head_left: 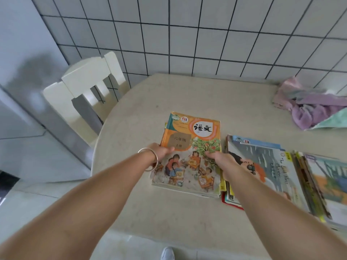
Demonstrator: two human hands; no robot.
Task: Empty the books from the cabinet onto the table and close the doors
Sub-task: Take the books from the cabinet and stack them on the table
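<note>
A small stack of books topped by an orange textbook (195, 139) with a picture of children lies flat on the round beige table (187, 94). My left hand (161, 151), a bangle on its wrist, holds the stack's left edge, thumb on the cover. At the stack's right edge, my right hand (221, 158) holds on with its fingers lying on the cover. To the right lie more books: a pile topped by a blue-grey picture book (262, 166) and another pile (323, 184) at the table's right edge. The cabinet is out of view.
A cream wooden chair (88, 87) stands at the table's left, against a white tiled wall (206, 34). A crumpled purple and green cloth (311, 106) lies at the table's far right. A shoe (167, 253) shows on the floor below.
</note>
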